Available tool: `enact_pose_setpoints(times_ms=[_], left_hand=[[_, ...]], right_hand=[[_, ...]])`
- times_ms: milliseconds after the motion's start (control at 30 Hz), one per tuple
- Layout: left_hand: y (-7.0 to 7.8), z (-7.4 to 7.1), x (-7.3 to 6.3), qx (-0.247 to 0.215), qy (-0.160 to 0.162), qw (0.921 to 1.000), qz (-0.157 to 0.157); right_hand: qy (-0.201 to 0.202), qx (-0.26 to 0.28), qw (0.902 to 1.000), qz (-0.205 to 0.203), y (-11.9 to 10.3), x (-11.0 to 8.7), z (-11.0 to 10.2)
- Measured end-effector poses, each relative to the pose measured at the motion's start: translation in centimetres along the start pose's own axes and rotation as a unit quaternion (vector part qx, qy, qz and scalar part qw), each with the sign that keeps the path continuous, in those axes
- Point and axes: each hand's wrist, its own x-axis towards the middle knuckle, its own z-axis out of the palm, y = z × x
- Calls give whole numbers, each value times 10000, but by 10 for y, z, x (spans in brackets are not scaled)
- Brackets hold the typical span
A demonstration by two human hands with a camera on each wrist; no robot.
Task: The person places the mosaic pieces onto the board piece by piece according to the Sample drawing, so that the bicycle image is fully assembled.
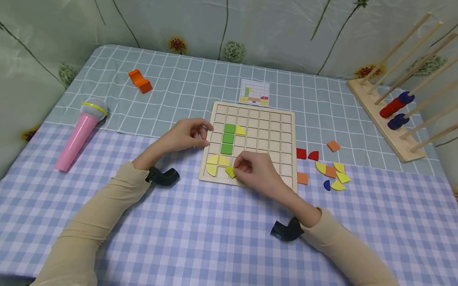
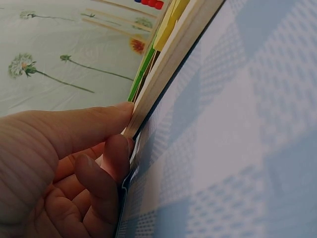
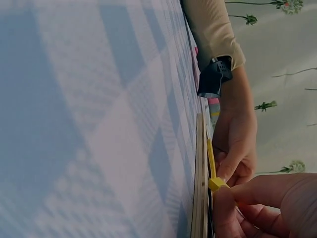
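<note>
Beige sleeves [image 1: 76,243] reach in from the near side of the wooden grid board [image 1: 264,120], which lies flat on the cloth-covered desk [image 1: 190,246]. With our left hand [image 1: 185,135] we grip the board's left rim, thumb and forefinger closed on its edge. With our right hand [image 1: 256,171] we pinch a small yellow tile [image 1: 230,172] over the board's near part, left of its middle; we cannot tell whether it touches the wood. Three green squares [image 1: 228,138] form a column in the board's left part. Beyond its far edge we see a pattern card [image 1: 254,93]; off its right side, loose tiles [image 1: 331,172].

We judge the yellow tile light, stiff and a little slippery, hardly fragile, and best held by opposite side edges, underside free. The board looks rigid and may slide on cloth, so holding its rim, clear of the cells, suits it.
</note>
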Motion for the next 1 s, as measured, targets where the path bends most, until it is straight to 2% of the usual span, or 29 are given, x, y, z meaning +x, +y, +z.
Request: enact_pose_setpoints(times_ms=[533, 1000], left_hand=[[2, -2, 0, 19, 37, 10000, 7], [3, 0, 1, -2, 19, 10000, 2]], right_hand=[[-473, -332, 9982, 169, -8, -16, -6], [-549, -798, 9952, -155, -2, -16, -6]])
